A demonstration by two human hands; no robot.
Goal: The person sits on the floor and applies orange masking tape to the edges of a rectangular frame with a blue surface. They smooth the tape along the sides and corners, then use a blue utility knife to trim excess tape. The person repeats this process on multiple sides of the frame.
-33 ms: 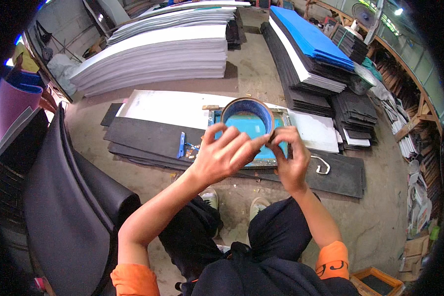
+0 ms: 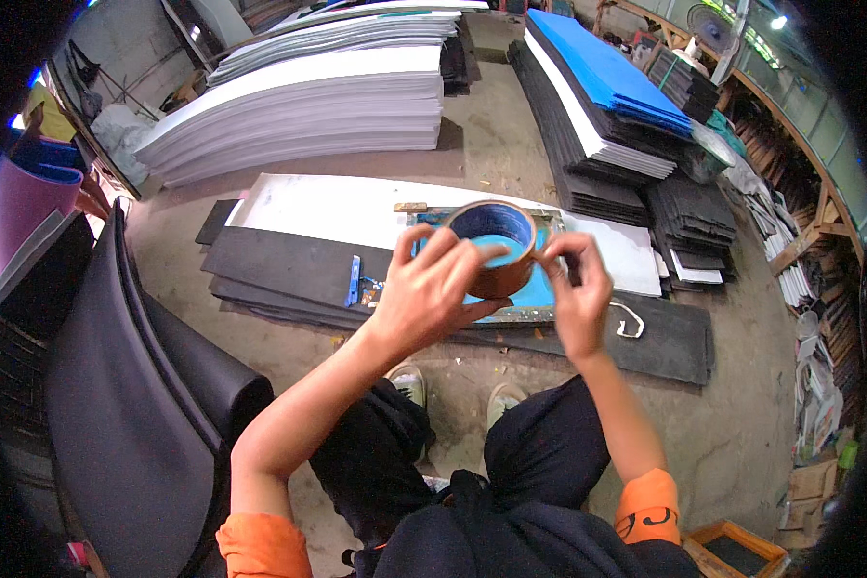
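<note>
A roll of brown tape (image 2: 503, 281) with a blue inner core is held up in front of me, tilted so that I see into its ring. My left hand (image 2: 422, 294) grips it from the left, a finger reaching over the rim and the thumb beneath. At the roll's right edge, the fingertips of my right hand (image 2: 580, 294) pinch together on what looks like the tape's edge; the exact spot is blurred. Behind and below the roll lies a framed screen (image 2: 520, 315) with blue mesh, partly covered by the roll and my hands.
Black foam sheets (image 2: 279, 265) and a white sheet (image 2: 328, 204) lie under the screen. On them are a blue cutter knife (image 2: 354, 279) and a curled white strip (image 2: 629, 323). Stacked white sheets (image 2: 308, 116) and blue sheets (image 2: 607, 72) stand beyond. Bent black sheets (image 2: 125, 385) rise at left.
The roll has tipped, showing more of its brown outer side. My left hand has shifted its hold around it, and my right hand has moved slightly right, fingers still pinched at the roll's edge.
</note>
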